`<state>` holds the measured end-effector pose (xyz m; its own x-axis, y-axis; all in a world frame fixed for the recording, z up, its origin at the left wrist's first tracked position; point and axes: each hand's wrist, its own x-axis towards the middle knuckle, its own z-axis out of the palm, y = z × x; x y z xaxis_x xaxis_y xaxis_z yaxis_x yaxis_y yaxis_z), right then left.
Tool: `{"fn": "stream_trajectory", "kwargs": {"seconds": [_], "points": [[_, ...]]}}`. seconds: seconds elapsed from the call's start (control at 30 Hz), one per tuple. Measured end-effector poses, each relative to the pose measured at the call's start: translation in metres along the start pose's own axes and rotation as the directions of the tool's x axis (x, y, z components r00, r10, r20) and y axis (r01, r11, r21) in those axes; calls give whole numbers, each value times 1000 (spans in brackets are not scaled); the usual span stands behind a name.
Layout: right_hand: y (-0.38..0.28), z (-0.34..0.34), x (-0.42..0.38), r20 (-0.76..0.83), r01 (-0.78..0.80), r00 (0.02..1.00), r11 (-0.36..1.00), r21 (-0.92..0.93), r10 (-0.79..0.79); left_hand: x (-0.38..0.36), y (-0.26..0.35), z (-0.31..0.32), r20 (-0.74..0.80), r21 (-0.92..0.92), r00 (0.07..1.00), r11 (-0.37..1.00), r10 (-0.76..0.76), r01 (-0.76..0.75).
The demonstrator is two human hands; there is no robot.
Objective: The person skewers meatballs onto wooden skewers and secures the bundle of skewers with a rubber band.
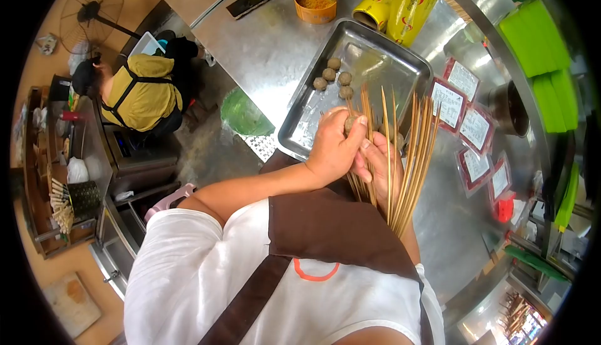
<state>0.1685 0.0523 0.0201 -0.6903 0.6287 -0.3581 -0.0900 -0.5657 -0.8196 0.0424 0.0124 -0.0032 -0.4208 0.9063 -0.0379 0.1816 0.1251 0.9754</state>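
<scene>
Over the near side of a metal tray (382,63), pinching a brown ball (350,123) between the thumb and index finger of the left hand (332,142), right up against thin wooden skewers (416,163). Clasping the skewers in a loose, fanned bundle with the right hand (375,156), curling its fingers around the shafts, and bringing its thumb close beneath the left fingertips. Covering much of the ball, making it impossible to tell from this angle about any piercing by a skewer. Facing more brown balls (345,78) in a small cluster on the tray, just past the knuckles. Wearing a brown apron (338,226) over a white top (188,270). Sharing the metal worktop (250,38) with a dark phone (251,1), a round tub (316,15) of orange shreds and yellow rolls (413,7) beyond the tray, plus labelled red packets (447,104) to its right. Working across the room from another person (150,88) in a yellow top, near a large fan (92,11).
</scene>
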Motion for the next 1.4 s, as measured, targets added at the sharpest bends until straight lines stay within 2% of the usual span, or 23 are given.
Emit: {"fn": "stream_trajectory", "kwargs": {"seconds": [0.07, 0.13, 0.17, 0.23, 0.3, 0.37, 0.43, 0.5, 0.63, 0.7, 0.73, 0.8, 0.83, 0.9, 0.93, 0.97, 1.03, 1.07, 1.13, 1.17, 1.23, 1.4], "points": [[2, 3, 2, -40, 29, 999, 999, -22, -30, 8, 2, -5, -61, 128, 958, 954, 280, -271], [3, 7, 0, -181, 12, 983, 999, -53, -22, 8, -2, -7, -75, 173, 957, 949, 281, -265], [4, 5, 0, -188, 15, 982, 999, -52, -24, 9, -4, -8, -103, 220, 955, 943, 278, -251], [8, 1, 3, -206, 136, 963, 971, -195, -176, 9, -5, -12, -83, 227, 962, 945, 261, -237], [6, -2, 0, -199, 119, 968, 977, -179, -154, 9, -7, -15, -77, 236, 969, 949, 233, -209], [-1, -4, -4, -133, 96, 986, 995, -20, -98, 9, -11, -15, -73, 236, 975, 953, 212, -190], [-8, 2, -6, -124, 94, 988, 995, 27, -90, 10, -12, -14, -70, 233, 980, 958, 188, -167], [-8, 2, -7, -45, 42, 998, 982, 183, -34, 10, -10, -14, -50, 148, 987, 979, 152, -143], [-8, 3, -3, -85, 51, 996, 979, 198, -35, 10, -13, -15, -51, 141, 987, 979, 155, -146], [-5, -2, -2, -60, 52, 997, 980, 190, -41, 8, -9, -16, -16, 72, 997, 995, -72, 72], [-5, -4, -1, -31, 55, 998, 982, 180, -50, 8, -10, -14, -12, 72, 997, 995, -73, 73], [-5, -2, 0, -48, 67, 997, 982, 178, -59, 9, -11, -10, -229, 183, 969, 982, 92, -50], [-5, -1, 1, -63, 78, 996, 981, 175, -68, 10, -9, -12, -227, 183, 970, 982, 91, -49], [-4, -4, 1, -48, 69, 997, 980, 184, -62, 18, 0, -19, -183, 323, 931, 914, 316, -247], [-3, -4, 1, -75, 84, 995, 982, 167, -72, 23, 2, -21, -158, 334, 903, 883, 398, -331], [-2, -3, 0, -101, 96, 992, 984, 149, -82, 25, 4, -22, -158, 335, 903, 882, 399, -331], [-1, -1, 1, -111, 101, 990, 982, 157, -84, 28, 8, -22, -80, 166, 945, 939, 318, -302], [0, -1, 1, -123, 105, 989, 981, 164, -86, 29, 11, -21, -81, 167, 944, 938, 319, -302], [0, -2, 1, -110, 102, 990, 981, 165, -85, 30, 15, -19, -66, -22, 984, 986, 165, -167], [0, -2, 1, -98, 99, 992, 981, 166, -83, 31, 14, -18, -65, -22, 984, 986, 166, -167], [-1, -3, 1, -99, 98, 991, 985, 145, -84, 32, 10, -17, -49, -125, 999, 992, -9, 3], [1, -2, 3, -85, 63, 995, 992, 105, -55, 32, 10, -22, -34, -122, 999, 992, -29, 25]]}}
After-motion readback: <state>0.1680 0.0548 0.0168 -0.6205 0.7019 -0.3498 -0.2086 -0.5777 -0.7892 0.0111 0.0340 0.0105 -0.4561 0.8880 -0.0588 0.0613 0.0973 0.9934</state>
